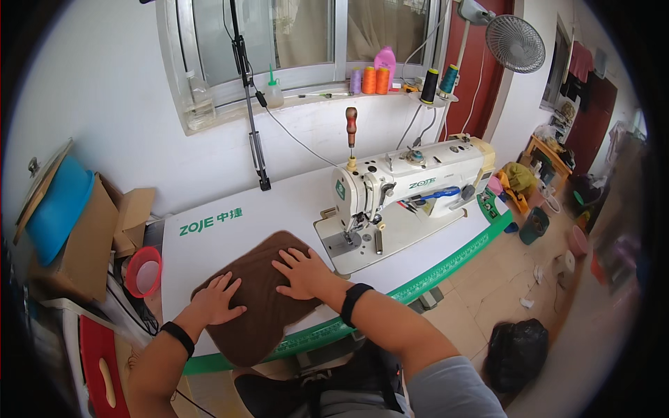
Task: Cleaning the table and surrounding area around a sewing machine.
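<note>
A piece of brown fabric (261, 318) lies spread on the white sewing table (282, 204), its near end hanging over the green front edge. My left hand (217, 302) rests flat on its left side, fingers apart. On the upper right part of the cloth lies my right hand (303, 274), palm down with the fingers spread. Neither hand grips anything. Just right of the fabric stands a white ZOJE sewing machine (413, 183); its presser foot (348, 237) is beyond my right hand. Each wrist wears a black band.
A wooden-handled screwdriver (352, 125) stands upright on the machine head. Behind the bed rests a blue-handled tool (439, 193). A black lamp stand (251, 115) rises at the back. Cardboard boxes (78, 245) and a red basket (143, 271) flank the left; a black bag (517, 355) lies right.
</note>
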A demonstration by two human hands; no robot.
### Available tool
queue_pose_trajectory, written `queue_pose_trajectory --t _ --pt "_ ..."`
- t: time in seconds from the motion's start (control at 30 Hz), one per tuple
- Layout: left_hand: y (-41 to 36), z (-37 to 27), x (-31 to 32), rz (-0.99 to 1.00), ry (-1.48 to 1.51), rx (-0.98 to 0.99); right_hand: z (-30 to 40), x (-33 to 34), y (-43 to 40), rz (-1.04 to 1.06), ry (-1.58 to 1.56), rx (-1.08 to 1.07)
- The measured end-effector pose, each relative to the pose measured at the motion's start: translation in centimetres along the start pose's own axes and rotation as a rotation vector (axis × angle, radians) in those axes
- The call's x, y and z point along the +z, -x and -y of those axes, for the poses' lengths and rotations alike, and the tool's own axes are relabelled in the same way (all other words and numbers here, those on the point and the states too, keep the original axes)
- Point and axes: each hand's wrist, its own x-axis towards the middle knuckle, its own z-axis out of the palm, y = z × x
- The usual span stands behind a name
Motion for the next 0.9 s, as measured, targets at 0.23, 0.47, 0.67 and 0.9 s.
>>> queue_pose_trajectory --t 0.23,0.47,0.67,0.9 --pt "4.4 6.3 2.3 -0.004 0.057 -0.029 5.3 0.6 -1.8 0.018 0.007 -0.062" --pt "0.1 -1.2 -0.1 -0.074 0.058 0.092 -0.6 -1.0 1.8 0.038 -0.002 0.020" --pt "-0.4 1.8 1.7 -0.148 0.129 0.038 3.3 -0.2 -2.7 0.025 0.022 0.126" --pt "3.3 -1.2 2.6 -0.466 0.000 0.068 0.6 0.4 2.4 -0.071 0.105 -0.163"
